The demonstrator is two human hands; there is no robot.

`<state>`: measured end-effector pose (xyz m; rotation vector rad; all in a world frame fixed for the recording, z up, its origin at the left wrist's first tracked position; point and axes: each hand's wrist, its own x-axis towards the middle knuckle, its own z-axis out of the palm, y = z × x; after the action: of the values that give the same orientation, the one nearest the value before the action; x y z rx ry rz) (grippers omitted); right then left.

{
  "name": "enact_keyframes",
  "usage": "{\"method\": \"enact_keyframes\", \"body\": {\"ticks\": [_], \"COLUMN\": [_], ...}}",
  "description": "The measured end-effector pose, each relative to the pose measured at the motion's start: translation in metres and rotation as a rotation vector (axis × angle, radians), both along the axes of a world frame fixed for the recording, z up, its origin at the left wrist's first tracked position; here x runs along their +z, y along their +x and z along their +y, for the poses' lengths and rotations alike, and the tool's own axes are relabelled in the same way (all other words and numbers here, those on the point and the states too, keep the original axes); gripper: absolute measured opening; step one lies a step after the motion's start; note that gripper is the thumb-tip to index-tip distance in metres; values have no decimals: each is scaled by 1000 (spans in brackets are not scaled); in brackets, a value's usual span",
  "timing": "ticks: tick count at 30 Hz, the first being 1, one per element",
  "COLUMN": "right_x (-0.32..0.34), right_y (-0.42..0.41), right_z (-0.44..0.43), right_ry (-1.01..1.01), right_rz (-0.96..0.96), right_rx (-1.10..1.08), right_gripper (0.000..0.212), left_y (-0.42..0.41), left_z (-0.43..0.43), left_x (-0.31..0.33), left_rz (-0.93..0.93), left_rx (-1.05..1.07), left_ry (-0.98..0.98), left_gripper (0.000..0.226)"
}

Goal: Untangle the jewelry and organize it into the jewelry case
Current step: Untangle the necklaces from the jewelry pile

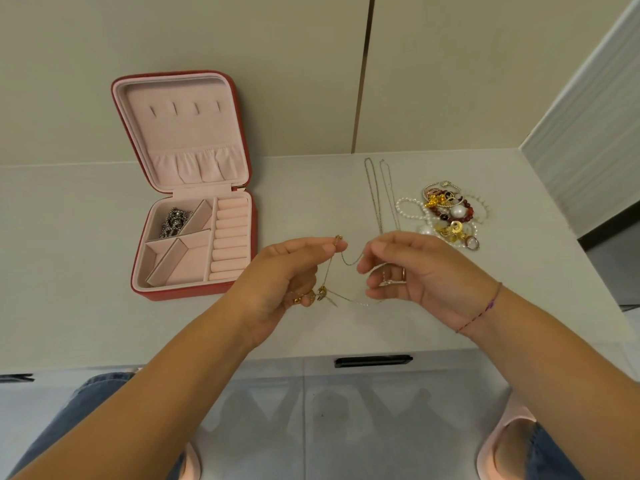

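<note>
Bare forearms (156, 393) are reaching forward from the bottom edge, above knees in blue jeans (86, 410), and over a pale grey table (86, 254) that is carrying everything else. On the table's left part a red square jewelry case (187, 294) with pink velvet lining is standing open, its lid (183, 133) leaning back against the beige wall panels (277, 64). A dark silver ornate piece (175, 221) is lying in the case's rear left compartment, beside a column of pink ring rolls (230, 237). The left hand (284, 275) and right hand (415, 271) are hovering near the table's middle, close to each other, sharing a thin gold chain (349, 262) that is sagging between them. The left thumb and forefinger are pinching it near its clasp, while the lower fingers are curling round a small gold pendant (322, 292). The right fingers are curling in, their tips pinching the chain's other stretch. Behind the right hand a tangled heap of pearls, red beads and gold pieces (450, 216) is lying on the table, with two thin silver chains (375, 195) stretching out just left of it. A purple thread bracelet (481, 308) is circling the right wrist.
</note>
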<state>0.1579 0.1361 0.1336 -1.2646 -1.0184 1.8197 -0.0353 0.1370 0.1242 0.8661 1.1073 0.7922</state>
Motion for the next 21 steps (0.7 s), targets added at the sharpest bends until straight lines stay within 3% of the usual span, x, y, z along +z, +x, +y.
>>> {"method": "enact_keyframes", "body": {"ticks": [6,9,13,17,21], "right_x": [-8,-8,-2,-4,-6], "right_y": [-8,-8,-9,-12,-14], "right_z": [-4,-4,-4,-6,-7], "right_ry": [182,255,184,13,-121], "right_rz": [-409,-474,-299,-167,-40], "right_rx": [77,29,-21,-4,-31], "right_gripper": [15,17,11,27,26], "left_y": [2,3,4,5,8], "left_z": [-3,-4,-6,-7,-9], "left_x": [4,4,4,5,5], "left_rz": [17,7,59,99,98], "left_rx": [-92,-116,-127,-144,-153], "left_ry": [46,55,79,106,114], "left_gripper": [26,28,26,26,27]}}
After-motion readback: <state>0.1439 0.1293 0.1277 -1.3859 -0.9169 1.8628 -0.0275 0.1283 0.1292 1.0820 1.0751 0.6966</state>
